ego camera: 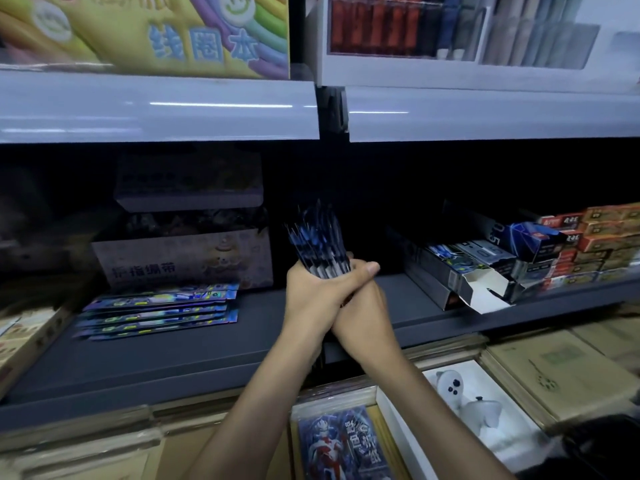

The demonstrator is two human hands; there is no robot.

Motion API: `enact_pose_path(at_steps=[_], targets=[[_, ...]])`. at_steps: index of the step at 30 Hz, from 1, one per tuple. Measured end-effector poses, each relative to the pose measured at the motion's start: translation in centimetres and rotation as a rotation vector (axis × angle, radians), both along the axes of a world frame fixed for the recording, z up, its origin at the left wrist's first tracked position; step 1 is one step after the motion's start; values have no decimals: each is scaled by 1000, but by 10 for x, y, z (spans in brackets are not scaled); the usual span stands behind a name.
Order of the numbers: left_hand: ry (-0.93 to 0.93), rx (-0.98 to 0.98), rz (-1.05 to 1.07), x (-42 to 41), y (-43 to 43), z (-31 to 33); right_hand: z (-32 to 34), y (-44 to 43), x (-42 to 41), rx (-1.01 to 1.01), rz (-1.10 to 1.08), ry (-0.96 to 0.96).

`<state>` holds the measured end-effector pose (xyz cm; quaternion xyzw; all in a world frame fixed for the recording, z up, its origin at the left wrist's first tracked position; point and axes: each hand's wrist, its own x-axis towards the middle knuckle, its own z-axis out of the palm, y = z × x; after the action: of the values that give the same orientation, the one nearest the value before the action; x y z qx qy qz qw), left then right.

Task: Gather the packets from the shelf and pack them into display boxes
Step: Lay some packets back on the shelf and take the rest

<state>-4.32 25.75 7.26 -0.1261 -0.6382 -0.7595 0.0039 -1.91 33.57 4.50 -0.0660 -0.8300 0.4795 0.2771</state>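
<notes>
Squaring is best done now, while the bundle of packets (318,240) is held upright above the shelf (242,341), fingers of left hand (317,294) and right hand (365,308) clamped round its lower end, before the open display box (460,271) is loaded.

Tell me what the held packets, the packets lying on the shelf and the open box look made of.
Held packets: thin glossy film, probably foil-plastic; the edges fan out sharp.
Shelf packets: holographic foil film; rainbow sheen.
Open box: printed cardboard, apparently; plain white inside flap.
</notes>
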Motion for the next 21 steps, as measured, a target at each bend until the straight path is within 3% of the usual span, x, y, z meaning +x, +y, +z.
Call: enact_pose_path(at_steps=[10, 15, 18, 21], targets=[[-162, 182, 121, -6, 10, 6, 8, 17, 16, 225, 67, -238], [-502, 548, -22, -15, 13, 10, 6, 23, 40, 444, 19, -37], [-669, 586, -164, -27, 11, 6, 4, 27, 48, 727, 10, 135], [-804, 587, -256, -30, 7, 7, 1, 32, 50, 906, 11, 180]])
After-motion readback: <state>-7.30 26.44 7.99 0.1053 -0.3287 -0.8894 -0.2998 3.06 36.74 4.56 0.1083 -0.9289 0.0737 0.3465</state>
